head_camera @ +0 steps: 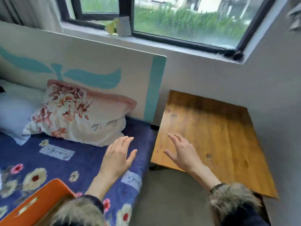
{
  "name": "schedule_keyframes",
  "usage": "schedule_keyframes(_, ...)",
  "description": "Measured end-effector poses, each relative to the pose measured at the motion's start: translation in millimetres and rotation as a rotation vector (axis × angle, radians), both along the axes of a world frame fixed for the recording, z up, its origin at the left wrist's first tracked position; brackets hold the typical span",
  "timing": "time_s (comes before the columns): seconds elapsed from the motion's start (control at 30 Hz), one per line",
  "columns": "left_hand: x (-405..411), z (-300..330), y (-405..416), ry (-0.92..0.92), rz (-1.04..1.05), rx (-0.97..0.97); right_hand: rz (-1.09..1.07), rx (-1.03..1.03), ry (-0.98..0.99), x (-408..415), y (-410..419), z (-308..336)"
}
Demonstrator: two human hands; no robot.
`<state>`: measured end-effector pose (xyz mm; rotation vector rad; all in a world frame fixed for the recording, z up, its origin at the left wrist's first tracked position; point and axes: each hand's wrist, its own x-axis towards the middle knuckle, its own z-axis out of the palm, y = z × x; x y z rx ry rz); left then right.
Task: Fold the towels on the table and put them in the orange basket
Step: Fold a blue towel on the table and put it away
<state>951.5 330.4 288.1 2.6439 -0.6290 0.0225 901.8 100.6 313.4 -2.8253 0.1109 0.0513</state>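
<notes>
Orange basket: the orange basket (35,203) sat at the lower left edge of the view, on the bed, cut off by the frame. Only one wall and part of the rim showed; its contents could not be made out.
Tabletop: the wooden tabletop (216,137) stood to the right of the bed, against the grey wall below the window. Its visible surface was bare wood grain with a few dark marks.
Left hand: the left hand (118,158) was held over the bed, just beside the pillow's near corner, fingers straight and together, thumb out, grasping nothing. Whether it touched the blanket could not be told.
Right hand: the right hand (182,153) was over the near left part of the tabletop, fingers spread and relaxed, grasping nothing. Contact with the wood could not be told.
Sleeves: both wrists came out of dark sleeves with fur cuffs (232,199).
Bed: a blue flowered blanket (53,167) covered the bed; a floral pillow (78,115) leaned against the white and teal headboard (101,62), with a white pillow (13,111) to its left.
Window: a dark-framed window (184,20) looked onto greenery; a small grey object (124,26) stood on the sill.
</notes>
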Motion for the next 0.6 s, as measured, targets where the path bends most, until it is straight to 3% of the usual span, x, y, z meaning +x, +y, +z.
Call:
schedule_keyframes(0.27,-63.8,0.5,-135.5,-0.004,-0.577,0.041,-0.651,0.082,-0.012,-198.6,-69.1,8.7)
schedule_keyframes(0.6,-283.9,27.9,-250.6,-0.046,-1.248,0.003,-1.389,0.104,-0.045,-495.9,-19.9,29.0)
